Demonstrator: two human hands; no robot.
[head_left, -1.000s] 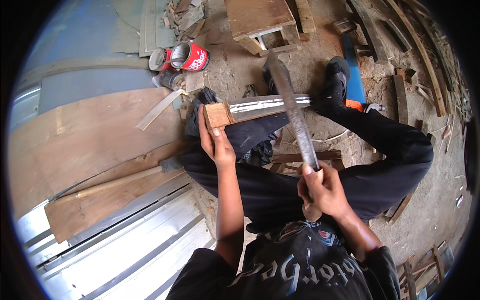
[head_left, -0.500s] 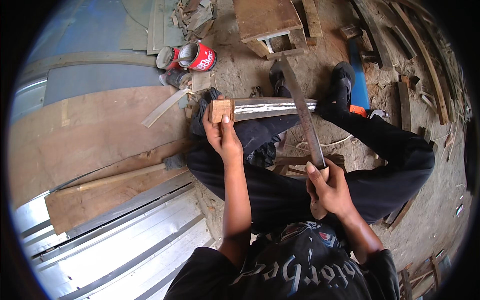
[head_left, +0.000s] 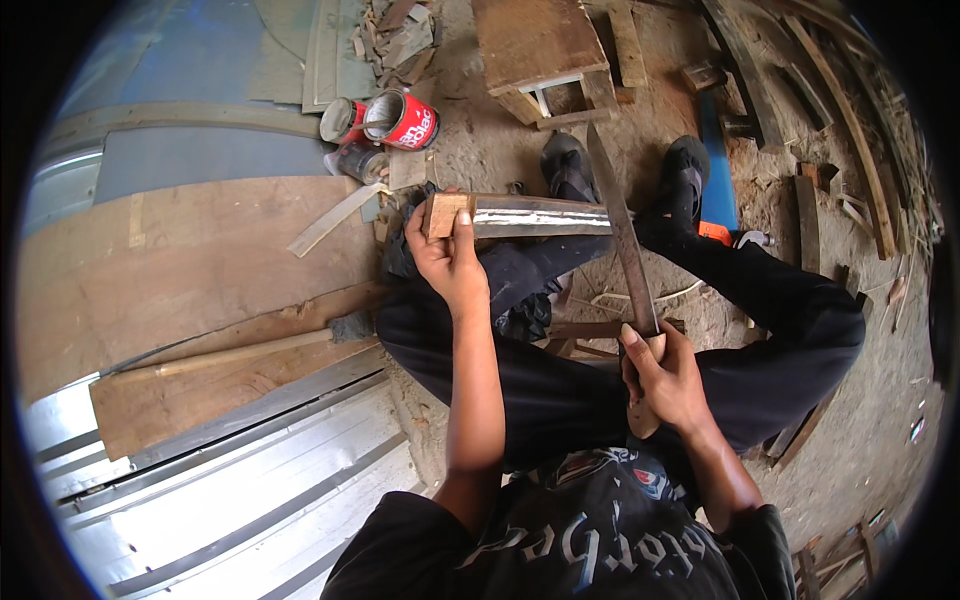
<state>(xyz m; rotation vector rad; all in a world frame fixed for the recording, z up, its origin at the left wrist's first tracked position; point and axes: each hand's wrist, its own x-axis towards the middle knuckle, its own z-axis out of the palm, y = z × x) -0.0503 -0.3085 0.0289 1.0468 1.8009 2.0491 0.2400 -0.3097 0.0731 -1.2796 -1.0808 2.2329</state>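
Observation:
My left hand (head_left: 452,262) grips the near-left end of a squared wooden bar (head_left: 540,217), thumb on its face and fingers behind. The end is bare reddish-brown wood; the rest has dark sides with a white stripe along it, reaching over my legs. In my right hand (head_left: 668,378) is the wooden handle of a machete (head_left: 624,245), its long, stained blade pointing away from me. The blade crosses above the bar's right end and hides it; whether they touch I cannot tell.
Red paint cans (head_left: 410,120) stand beyond the bar, left of a wooden stool (head_left: 535,45). A blue handsaw (head_left: 714,160) with an orange grip lies by my right foot. Plywood (head_left: 190,270) and corrugated metal sheets (head_left: 250,490) cover the left side. Timber lengths (head_left: 840,120) lie at far right.
The machete's tip has swung slightly to the right, nearer the bar's right end. My left hand keeps its grip on the bar. The whole view has shifted a little.

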